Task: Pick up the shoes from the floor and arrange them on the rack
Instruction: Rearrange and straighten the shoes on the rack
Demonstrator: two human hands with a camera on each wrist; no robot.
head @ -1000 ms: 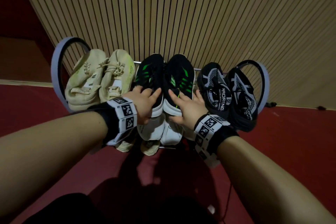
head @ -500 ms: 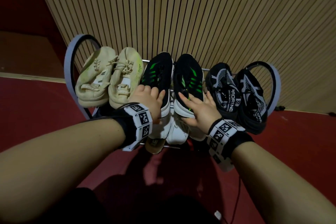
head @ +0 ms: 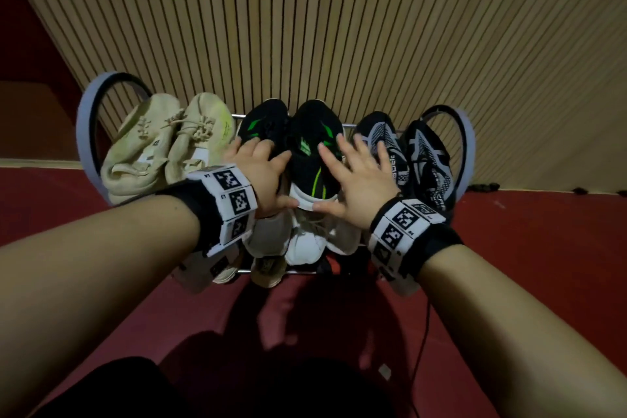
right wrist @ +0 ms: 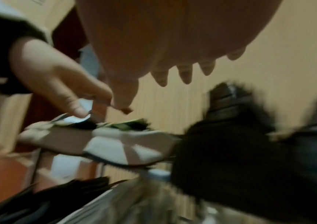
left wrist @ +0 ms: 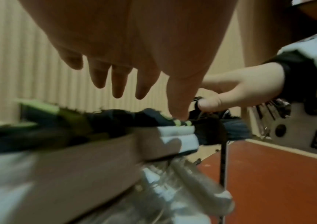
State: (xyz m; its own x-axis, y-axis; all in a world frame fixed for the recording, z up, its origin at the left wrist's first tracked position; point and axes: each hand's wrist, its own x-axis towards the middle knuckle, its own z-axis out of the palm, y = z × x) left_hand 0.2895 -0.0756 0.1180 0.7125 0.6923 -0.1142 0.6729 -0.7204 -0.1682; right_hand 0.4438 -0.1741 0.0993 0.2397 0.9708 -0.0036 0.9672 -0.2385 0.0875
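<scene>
Shoes are sitting in three pairs along the top of the rack (head: 89, 119) in the head view, the black-and-green pair (head: 305, 142) in the middle between the cream pair (head: 163, 142) at 9 o'clock and the black-and-grey pair (head: 407, 156) at 3 o'clock, with the left hand (head: 261, 173) and right hand (head: 353, 180) lying spread over them, fingers apart. From the left wrist, the left hand (left wrist: 134, 53) is hanging fingers straight, thumb tip touching a black-and-green heel. From the right wrist, blurred, the right hand (right wrist: 173, 45) is hovering open above the white sole.

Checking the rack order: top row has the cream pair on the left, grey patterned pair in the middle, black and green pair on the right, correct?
Not quite. The head view shows the black and green pair in the middle and the grey patterned pair on the right; the cream pair is left.
</scene>
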